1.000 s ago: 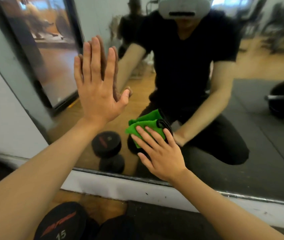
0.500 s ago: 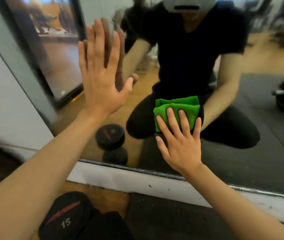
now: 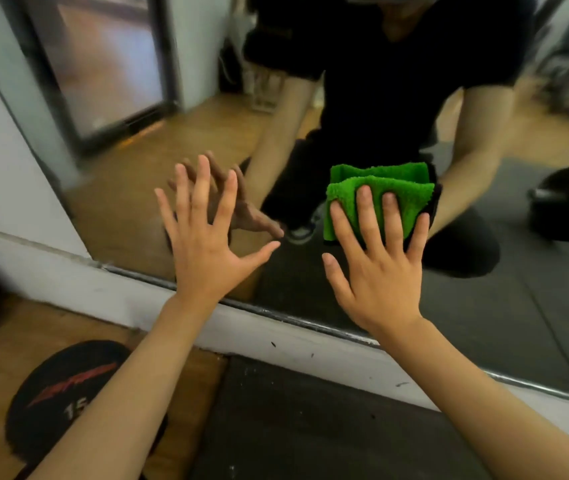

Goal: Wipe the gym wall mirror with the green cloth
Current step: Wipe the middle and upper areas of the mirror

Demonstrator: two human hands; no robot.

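Low on the wall mirror [image 3: 311, 289], my R hand [image 3: 376, 271] presses the green cloth [image 3: 376, 195] flat w/ straight fingers, L hand [image 3: 207, 237] splayed, empty, bracing; best keep even pressure, overlapping strokes.

The black dumbbell [image 3: 63, 388] at lower left bears a white "15", its second digit partly covered by a forearm, below red lettering too blurred to read.
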